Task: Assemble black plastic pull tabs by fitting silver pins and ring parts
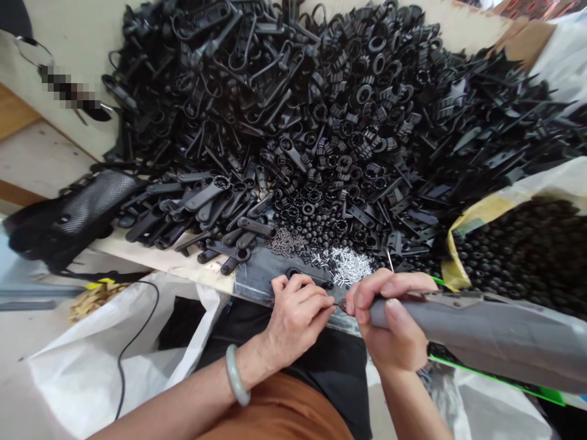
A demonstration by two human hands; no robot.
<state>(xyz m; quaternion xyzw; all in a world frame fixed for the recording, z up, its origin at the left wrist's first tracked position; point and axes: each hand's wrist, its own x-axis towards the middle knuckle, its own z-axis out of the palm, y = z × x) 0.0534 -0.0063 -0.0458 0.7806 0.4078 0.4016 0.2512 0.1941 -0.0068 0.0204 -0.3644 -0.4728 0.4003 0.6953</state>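
Observation:
My right hand (389, 324) is wrapped round the front end of a long grey electric screwdriver (481, 333), whose body runs off to the right. Its narrow dark tip (343, 304) points left, at my left hand. My left hand (300, 311), a pale green bangle on its wrist, is closed, thumb and fingertips pinched by the tip; what they hold is too small and hidden to name. Just beyond its knuckles a black plastic part (293, 273) lies on the grey work pad (257, 275). Small silver pins (351, 266) and dark screws (287, 242) lie in heaps behind.
A big heap of black plastic arms (211, 122), rings (364, 93) and pointed pieces (477, 134) covers the bench. Black beads (518, 238) fill an open bag at right. A black mesh item (92, 205) sits left; a white sack (92, 354) stands below the edge.

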